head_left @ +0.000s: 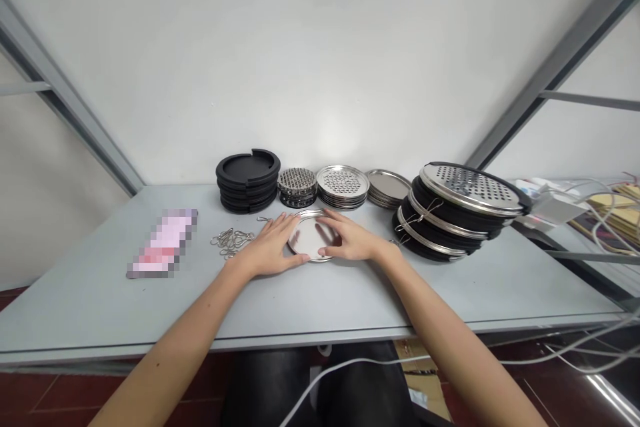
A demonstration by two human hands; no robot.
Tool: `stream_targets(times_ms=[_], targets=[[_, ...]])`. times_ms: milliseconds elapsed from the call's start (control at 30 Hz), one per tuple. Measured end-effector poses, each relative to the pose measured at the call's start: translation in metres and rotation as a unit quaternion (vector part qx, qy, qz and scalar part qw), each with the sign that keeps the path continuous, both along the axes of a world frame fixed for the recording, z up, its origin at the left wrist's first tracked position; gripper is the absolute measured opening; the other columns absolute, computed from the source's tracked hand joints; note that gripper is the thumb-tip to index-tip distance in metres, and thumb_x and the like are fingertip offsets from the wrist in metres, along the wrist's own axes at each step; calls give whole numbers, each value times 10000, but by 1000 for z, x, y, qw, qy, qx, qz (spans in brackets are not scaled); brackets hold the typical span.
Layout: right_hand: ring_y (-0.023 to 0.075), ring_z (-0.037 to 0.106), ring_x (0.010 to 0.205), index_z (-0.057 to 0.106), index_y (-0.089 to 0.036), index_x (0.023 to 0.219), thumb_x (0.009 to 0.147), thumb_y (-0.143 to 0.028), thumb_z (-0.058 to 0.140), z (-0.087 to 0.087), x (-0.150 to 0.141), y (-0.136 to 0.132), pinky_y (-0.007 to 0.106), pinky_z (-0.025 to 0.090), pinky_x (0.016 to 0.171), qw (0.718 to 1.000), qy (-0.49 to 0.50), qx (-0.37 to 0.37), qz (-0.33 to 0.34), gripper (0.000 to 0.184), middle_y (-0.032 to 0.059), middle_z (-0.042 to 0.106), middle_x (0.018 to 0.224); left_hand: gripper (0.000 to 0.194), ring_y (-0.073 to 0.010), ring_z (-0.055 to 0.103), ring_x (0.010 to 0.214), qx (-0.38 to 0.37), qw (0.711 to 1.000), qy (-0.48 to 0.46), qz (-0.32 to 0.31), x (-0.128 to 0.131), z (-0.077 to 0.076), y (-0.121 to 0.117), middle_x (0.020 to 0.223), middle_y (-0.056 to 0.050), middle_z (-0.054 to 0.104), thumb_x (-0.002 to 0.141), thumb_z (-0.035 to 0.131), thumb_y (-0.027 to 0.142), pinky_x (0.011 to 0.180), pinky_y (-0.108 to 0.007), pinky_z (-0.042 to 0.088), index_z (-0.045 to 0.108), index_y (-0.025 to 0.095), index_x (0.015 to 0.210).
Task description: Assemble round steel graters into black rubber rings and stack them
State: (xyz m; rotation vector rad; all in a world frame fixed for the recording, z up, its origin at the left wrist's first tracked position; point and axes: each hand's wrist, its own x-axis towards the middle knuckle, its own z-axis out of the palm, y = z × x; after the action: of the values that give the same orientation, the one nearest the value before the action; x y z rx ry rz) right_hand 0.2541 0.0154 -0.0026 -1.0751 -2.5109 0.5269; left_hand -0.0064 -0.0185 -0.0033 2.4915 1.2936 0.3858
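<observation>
Steel disc (309, 237), round, thin and polished, lying flat on the grey table (85, 307) between both hands; judged light and stiff but slippery and easily marked, best taken by its rim. Left hand (267, 248) and right hand (349, 238) flank it, fingers extended and unclenched, their tips on or over the rim; whether they grip or merely rest cannot be told. Just left of the left hand, loose wire hooks (231, 242); farther left, pink packet (163, 243), its print blurred and unreadable. Behind, in a row: stacked black rings (247, 180), perforated steel discs (297, 187), more perforated steel discs (343, 187), plain steel plates (387, 188). At right, leaning black-and-steel stack (463, 210), wire-tied. No brand legible. Beyond, white wall (320, 47).
</observation>
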Motion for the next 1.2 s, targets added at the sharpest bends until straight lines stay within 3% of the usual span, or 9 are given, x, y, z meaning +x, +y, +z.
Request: stream_targets(times_ms=[233, 467, 833, 1033, 1200], targets=[[397, 256, 1428, 434, -126, 1427, 646, -677, 712, 7, -3, -8, 555, 279, 1136, 999, -28, -12, 36, 996, 227, 283, 1540, 1079, -362, 55, 1471, -41, 998, 43, -3, -3, 10, 3, 1600, -140, 124, 705, 673, 680, 1162, -574, 116, 148, 235, 1535], [425, 18, 1459, 295, -101, 1500, 738, -786, 511, -3, -14, -16, 580, 159, 1169, 996, -89, -4, 8, 1048, 211, 139, 1582, 1061, -334, 3, 1479, -61, 996, 70, 2, -5, 13, 3, 1618, -66, 53, 707, 620, 739, 1188, -507, 95, 142, 281, 1536], [391, 111, 1464, 256, -83, 1505, 682, -805, 555, -2, -13, -13, 538, 227, 1165, 997, -68, 14, 18, 1135, 226, 161, 1576, 1053, -336, 11, 1478, -50, 996, 78, 6, -5, 8, 5, 1616, -96, 65, 725, 601, 738, 1189, -507, 92, 155, 239, 1537], [383, 131, 1463, 260, -76, 1503, 875, -724, 314, -4, -14, -11, 584, 97, 1175, 990, -102, 41, -85, 904, 210, 224, 1563, 1015, -337, 18, 1478, -50, 995, 84, 12, -3, 10, 4, 1615, -99, 75, 732, 582, 743, 1190, -509, 76, 216, 225, 1524], [368, 163, 1461, 249, -39, 1495, 790, -785, 415, -6, -12, -9, 554, 115, 1181, 992, -111, 21, -51, 1040, 260, 194, 1555, 1005, -335, 24, 1479, -49, 995, 84, 12, -4, 10, 4, 1615, -99, 74, 735, 577, 746, 1187, -514, 84, 218, 236, 1524]])
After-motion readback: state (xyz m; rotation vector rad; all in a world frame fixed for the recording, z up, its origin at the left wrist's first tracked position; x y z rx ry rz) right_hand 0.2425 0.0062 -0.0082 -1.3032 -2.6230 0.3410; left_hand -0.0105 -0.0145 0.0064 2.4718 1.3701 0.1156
